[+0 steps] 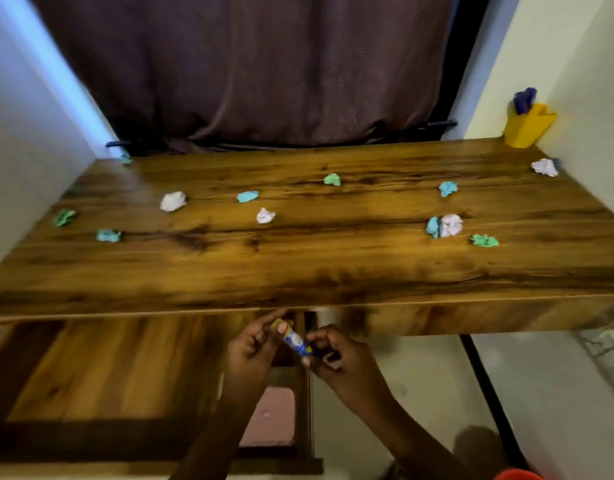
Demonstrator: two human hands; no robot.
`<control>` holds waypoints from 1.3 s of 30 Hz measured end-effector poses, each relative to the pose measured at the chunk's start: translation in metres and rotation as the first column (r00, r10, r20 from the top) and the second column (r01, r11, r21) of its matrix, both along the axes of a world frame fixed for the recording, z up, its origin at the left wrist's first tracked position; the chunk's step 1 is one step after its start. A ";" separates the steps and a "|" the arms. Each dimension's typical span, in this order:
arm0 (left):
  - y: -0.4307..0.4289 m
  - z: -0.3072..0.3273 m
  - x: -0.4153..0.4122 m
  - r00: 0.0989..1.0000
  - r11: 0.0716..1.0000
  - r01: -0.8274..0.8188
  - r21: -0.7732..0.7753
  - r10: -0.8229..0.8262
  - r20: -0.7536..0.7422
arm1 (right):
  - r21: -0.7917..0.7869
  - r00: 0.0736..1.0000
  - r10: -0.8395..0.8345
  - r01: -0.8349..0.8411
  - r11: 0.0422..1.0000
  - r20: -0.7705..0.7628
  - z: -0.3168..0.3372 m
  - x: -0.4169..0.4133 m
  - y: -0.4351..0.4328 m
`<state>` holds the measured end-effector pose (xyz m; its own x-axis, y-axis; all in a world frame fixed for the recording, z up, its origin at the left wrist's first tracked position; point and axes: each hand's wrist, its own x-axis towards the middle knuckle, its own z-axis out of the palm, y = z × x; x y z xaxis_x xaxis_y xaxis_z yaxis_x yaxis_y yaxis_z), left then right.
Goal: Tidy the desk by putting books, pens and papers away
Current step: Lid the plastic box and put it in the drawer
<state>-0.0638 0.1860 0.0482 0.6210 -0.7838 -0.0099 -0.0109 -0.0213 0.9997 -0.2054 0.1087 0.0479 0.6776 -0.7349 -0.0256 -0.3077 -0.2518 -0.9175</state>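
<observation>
Below the front edge of the wooden desk (298,268), my left hand (253,348) and my right hand (336,355) both pinch a small blue and white tube-like item (296,340), one at each end. Several crumpled paper balls lie scattered on the desktop: a white one (173,201), a teal one (247,196), a green one (332,179), a pale one (451,225) and others. A yellow holder (529,126) with dark blue things in it stands at the desk's far right corner.
A dark curtain (246,64) hangs behind the desk and walls close in on both sides. A lower wooden shelf (108,368) sits under the desk at the left, with a pink object (274,420) beside it. Something orange (517,474) shows at the bottom right.
</observation>
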 end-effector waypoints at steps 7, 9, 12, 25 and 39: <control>0.127 -0.017 0.077 0.971 0.974 -0.221 0.059 0.214 0.109 | -0.020 0.972 0.211 -0.214 0.977 -0.103 -0.005 0.102 0.102; 0.150 -0.022 0.092 0.959 0.965 -0.233 0.121 0.208 0.193 | -0.052 0.950 0.276 -0.285 0.957 -0.144 -0.006 0.125 0.117; 0.179 -0.034 0.116 0.888 0.921 -0.249 0.298 0.094 0.450 | -0.133 0.890 0.370 -0.414 0.900 -0.267 -0.006 0.148 0.131; 0.242 -0.087 0.129 0.468 0.762 -0.520 0.386 -0.123 0.875 | -0.038 0.390 0.532 -0.830 0.556 -0.752 -0.017 0.196 0.105; 0.244 -0.087 0.131 0.575 0.772 -0.444 0.456 -0.144 0.805 | 0.185 0.053 0.493 -0.887 0.422 -0.869 -0.041 0.215 0.122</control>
<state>0.0673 0.4298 -0.0384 0.7119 -0.6884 0.1392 -0.6837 -0.6340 0.3613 0.0093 0.2305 0.0067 0.6764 0.0043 -0.7365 -0.2129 -0.9562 -0.2012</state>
